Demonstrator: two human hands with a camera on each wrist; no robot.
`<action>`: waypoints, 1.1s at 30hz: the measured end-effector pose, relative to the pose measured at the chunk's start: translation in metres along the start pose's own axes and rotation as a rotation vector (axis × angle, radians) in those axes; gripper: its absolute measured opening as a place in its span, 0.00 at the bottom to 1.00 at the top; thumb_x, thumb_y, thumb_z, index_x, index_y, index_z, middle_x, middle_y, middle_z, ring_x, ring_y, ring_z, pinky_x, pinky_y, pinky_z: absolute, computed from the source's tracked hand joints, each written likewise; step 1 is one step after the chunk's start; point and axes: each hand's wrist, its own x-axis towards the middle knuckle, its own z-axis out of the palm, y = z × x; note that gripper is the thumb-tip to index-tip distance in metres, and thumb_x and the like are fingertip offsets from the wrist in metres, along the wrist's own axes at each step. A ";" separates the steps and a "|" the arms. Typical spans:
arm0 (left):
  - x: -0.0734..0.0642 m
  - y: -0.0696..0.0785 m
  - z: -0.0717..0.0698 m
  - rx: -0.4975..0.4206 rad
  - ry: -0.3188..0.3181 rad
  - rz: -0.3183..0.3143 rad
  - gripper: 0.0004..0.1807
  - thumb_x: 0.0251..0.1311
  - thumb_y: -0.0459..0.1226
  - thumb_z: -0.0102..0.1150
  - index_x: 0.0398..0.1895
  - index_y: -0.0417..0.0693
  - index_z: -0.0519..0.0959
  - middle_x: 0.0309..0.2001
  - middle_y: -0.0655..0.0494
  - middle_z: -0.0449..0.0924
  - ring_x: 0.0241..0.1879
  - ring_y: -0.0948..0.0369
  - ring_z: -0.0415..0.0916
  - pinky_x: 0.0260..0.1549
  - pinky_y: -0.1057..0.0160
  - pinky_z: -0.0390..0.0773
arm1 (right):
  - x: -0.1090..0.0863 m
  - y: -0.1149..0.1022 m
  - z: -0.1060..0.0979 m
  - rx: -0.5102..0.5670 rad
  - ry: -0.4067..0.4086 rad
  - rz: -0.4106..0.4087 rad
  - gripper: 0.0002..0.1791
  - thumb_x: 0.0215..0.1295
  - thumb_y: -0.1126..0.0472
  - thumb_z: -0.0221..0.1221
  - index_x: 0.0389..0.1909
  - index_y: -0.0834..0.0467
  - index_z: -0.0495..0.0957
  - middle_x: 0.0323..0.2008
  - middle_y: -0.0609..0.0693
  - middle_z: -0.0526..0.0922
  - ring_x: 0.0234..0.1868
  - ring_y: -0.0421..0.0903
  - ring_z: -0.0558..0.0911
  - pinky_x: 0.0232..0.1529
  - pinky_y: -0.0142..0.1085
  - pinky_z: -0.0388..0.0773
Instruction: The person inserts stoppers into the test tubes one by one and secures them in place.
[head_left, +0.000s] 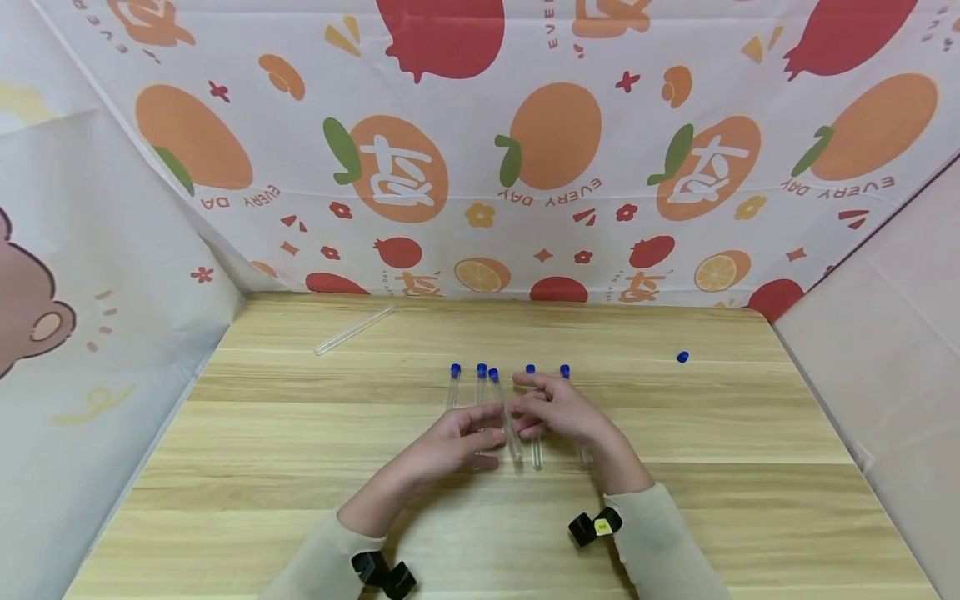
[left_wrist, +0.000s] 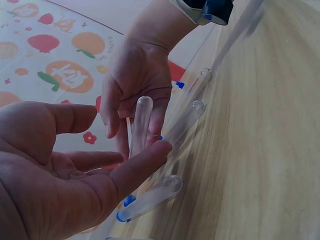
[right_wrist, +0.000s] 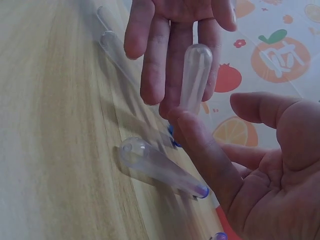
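Both hands meet around a clear test tube with a blue cap (head_left: 508,421), which slants between them, rounded end toward the person. My left hand (head_left: 457,437) comes from the left with fingers extended and thumb apart; its fingertips are right by the tube. From the right, my right hand (head_left: 558,408) has its fingers spread loosely beside the same tube (right_wrist: 196,80). In the wrist views this tube stands above the others. More capped tubes lie side by side: two at the left (head_left: 454,385), partly behind the left hand, and two at the right (head_left: 537,454), partly covered by the right hand.
An uncapped clear tube (head_left: 354,330) lies slanted at the back left of the wooden table (head_left: 247,467). A loose blue cap (head_left: 682,357) rests at the back right. A fruit-print cloth (head_left: 480,242) hangs behind the table, with pale walls on both sides.
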 end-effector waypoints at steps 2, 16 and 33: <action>0.000 0.000 0.000 0.002 -0.002 0.000 0.33 0.73 0.35 0.52 0.74 0.28 0.55 0.74 0.32 0.55 0.68 0.38 0.64 0.59 0.46 0.77 | 0.000 0.000 0.000 -0.004 0.003 0.003 0.31 0.74 0.63 0.55 0.74 0.65 0.58 0.47 0.60 0.85 0.40 0.53 0.87 0.41 0.40 0.87; -0.001 -0.001 -0.003 0.173 0.022 0.003 0.32 0.73 0.39 0.52 0.74 0.34 0.59 0.74 0.37 0.59 0.62 0.41 0.73 0.60 0.54 0.78 | -0.005 -0.004 0.005 -0.096 -0.024 0.015 0.33 0.71 0.62 0.59 0.74 0.61 0.60 0.47 0.62 0.84 0.40 0.56 0.87 0.41 0.45 0.88; 0.000 -0.003 -0.003 0.201 0.008 0.032 0.31 0.74 0.38 0.51 0.74 0.34 0.59 0.74 0.39 0.60 0.70 0.42 0.63 0.68 0.48 0.69 | -0.007 -0.008 0.005 -0.132 -0.003 0.045 0.31 0.71 0.63 0.57 0.73 0.61 0.62 0.43 0.64 0.86 0.37 0.54 0.87 0.38 0.45 0.88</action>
